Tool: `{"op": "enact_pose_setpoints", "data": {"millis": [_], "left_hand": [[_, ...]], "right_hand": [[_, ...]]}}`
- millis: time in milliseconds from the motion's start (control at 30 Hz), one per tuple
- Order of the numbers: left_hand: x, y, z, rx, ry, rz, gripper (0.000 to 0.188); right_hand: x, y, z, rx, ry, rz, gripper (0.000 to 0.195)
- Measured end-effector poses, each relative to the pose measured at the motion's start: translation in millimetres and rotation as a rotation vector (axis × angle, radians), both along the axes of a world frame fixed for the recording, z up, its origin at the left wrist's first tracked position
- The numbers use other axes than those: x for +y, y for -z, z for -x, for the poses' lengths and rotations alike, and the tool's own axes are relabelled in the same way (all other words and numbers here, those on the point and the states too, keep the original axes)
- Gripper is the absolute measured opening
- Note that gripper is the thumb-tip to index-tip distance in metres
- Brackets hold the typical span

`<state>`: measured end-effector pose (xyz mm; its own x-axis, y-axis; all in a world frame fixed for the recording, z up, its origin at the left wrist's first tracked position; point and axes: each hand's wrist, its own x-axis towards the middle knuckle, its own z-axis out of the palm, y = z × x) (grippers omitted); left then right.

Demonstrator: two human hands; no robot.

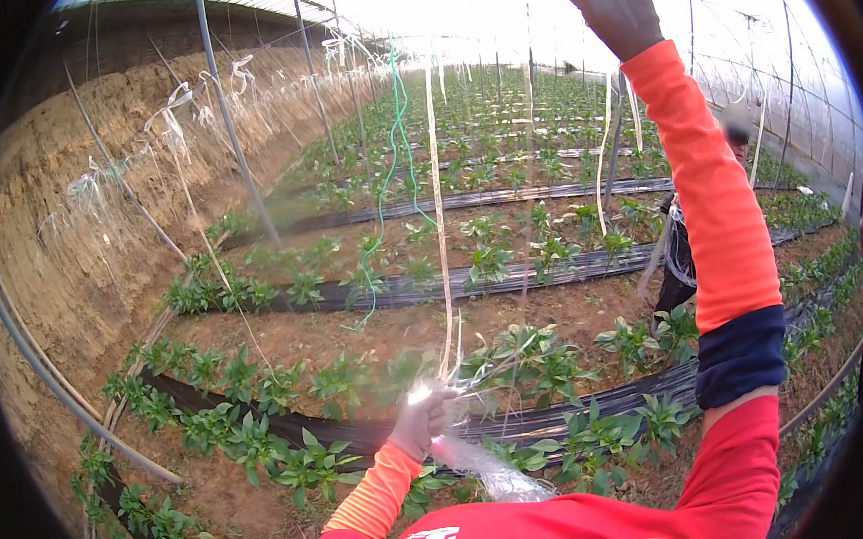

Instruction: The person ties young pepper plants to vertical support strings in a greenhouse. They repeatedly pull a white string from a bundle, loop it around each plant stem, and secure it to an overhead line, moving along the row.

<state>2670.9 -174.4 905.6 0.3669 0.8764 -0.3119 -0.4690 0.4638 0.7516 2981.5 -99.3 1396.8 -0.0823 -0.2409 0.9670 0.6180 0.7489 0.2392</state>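
Note:
My gloved left hand (418, 425) is closed around a bundle of pale plastic twine (497, 475) in front of my chest. Loose strands fan out from the fist, and the bundle's tail hangs toward my red shirt. A white hanging strip (437, 196) runs down to just above this hand. High at the upper right, my gloved right hand (619, 11) is raised, its thumb apart. Its fingertips are cut off by the frame's top edge, and a thin strand seems to cross the glove. Whether the fingers grip anything is hidden.
Rows of leafy pepper-like plants (490, 263) grow through black plastic mulch (403, 289). Green twine (393, 136) hangs ahead. Metal poles (226, 112) lean by the earthen wall (91, 207) at left. Partly behind my right arm, another person (676, 257) stands with pale twine.

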Motion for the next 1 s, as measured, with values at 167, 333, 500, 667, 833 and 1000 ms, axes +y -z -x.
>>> {"op": "enact_pose_setpoints", "data": {"millis": [167, 333, 500, 667, 833, 1000], "left_hand": [[-31, -122, 53, 0.096, -0.712, -0.511, 0.030], [14, -306, 23, 0.420, -0.863, -1.223, 0.035], [126, -462, 26, 0.643, -1.016, -1.516, 0.027], [140, -490, 29, 1.380, -1.080, -1.630, 0.040], [185, -475, 2, 1.339, -0.962, -1.642, 0.042], [177, -493, 35, 1.379, -0.986, -1.688, 0.033]], "right_hand": [[-52, 73, 84, 0.008, -0.658, 0.746, 0.039], [47, 105, 156, 0.123, 0.112, 0.650, 0.044], [53, 95, 171, 0.164, -0.472, 1.156, 0.033], [4, 129, 166, 0.171, -0.483, 1.070, 0.029], [-11, 226, 136, -0.230, -0.156, 0.833, 0.023], [-122, 354, 105, -0.819, -0.326, 1.277, 0.024]]}}
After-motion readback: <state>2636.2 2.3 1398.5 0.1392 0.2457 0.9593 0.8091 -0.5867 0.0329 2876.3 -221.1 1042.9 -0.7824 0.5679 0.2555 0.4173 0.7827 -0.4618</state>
